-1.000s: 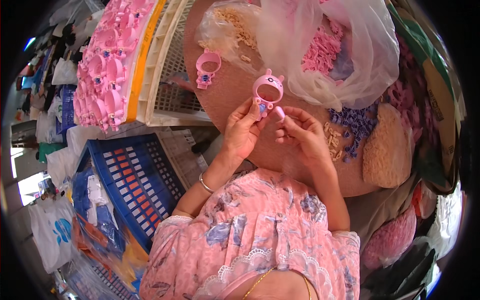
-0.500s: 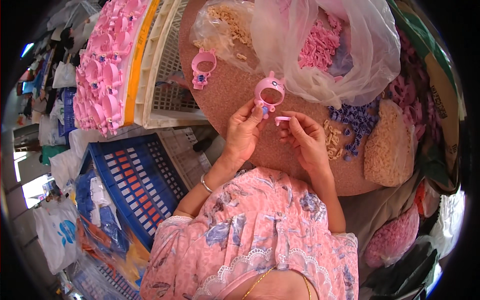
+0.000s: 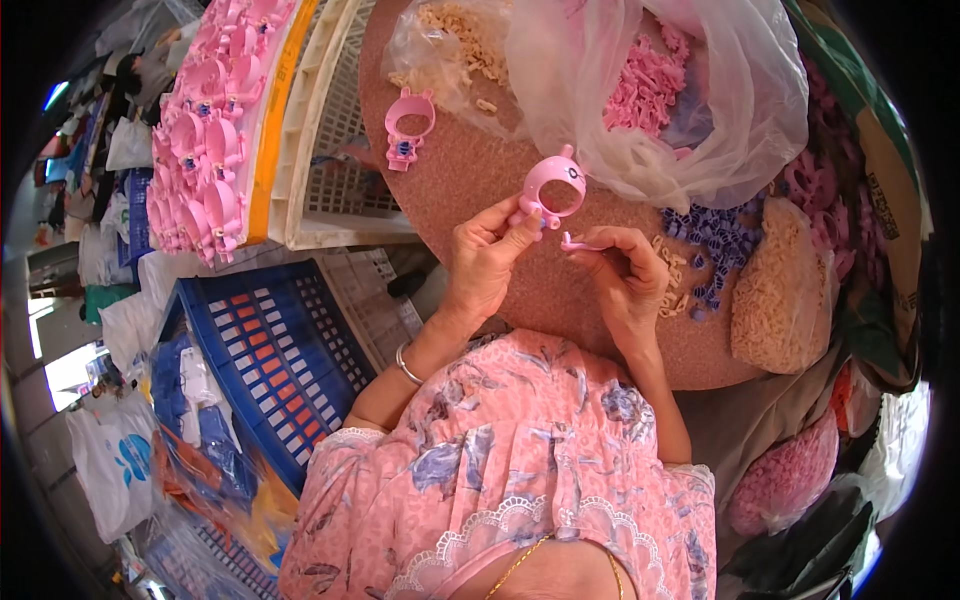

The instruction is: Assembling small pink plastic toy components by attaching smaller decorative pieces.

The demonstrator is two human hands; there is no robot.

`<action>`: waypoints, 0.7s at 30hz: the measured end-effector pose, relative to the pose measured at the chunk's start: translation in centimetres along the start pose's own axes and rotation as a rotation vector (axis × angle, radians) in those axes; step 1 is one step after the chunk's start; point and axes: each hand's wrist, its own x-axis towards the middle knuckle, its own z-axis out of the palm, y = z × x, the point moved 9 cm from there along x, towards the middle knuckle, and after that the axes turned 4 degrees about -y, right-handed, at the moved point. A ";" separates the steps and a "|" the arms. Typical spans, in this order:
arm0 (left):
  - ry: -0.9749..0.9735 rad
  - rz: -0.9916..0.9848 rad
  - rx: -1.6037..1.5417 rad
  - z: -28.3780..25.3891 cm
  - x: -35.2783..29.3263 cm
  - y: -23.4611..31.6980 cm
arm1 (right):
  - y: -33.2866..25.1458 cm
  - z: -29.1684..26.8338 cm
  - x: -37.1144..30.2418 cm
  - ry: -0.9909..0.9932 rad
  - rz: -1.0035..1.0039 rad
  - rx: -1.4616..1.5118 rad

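Above the left hand (image 3: 487, 262); pink ring toy (image 3: 552, 187).

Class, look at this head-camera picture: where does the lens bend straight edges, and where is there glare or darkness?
Head view: the blue crate and cream crate edges bow toward the rim; black corners ring the round picture; daylight glares at the far left edge; the clear plastic bag shines; left hand and right hand are sharp.

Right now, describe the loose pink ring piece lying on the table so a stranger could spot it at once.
Start at the round brown table. Near its far left edge, beside the cream slatted crate, lies a pink ring piece. It lies alone and untouched, whereas its twin is in the left hand.
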 end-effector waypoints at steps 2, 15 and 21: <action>-0.036 0.066 0.028 -0.4 0.0 0.1 | -0.2 0.3 0.2 -0.013 -0.024 0.002; 0.001 0.093 0.308 0.2 -1.1 1.1 | 1.6 0.1 -0.3 0.040 0.227 0.053; -0.009 0.125 0.469 0.2 -0.9 2.3 | 2.5 0.7 -0.4 0.081 0.161 0.006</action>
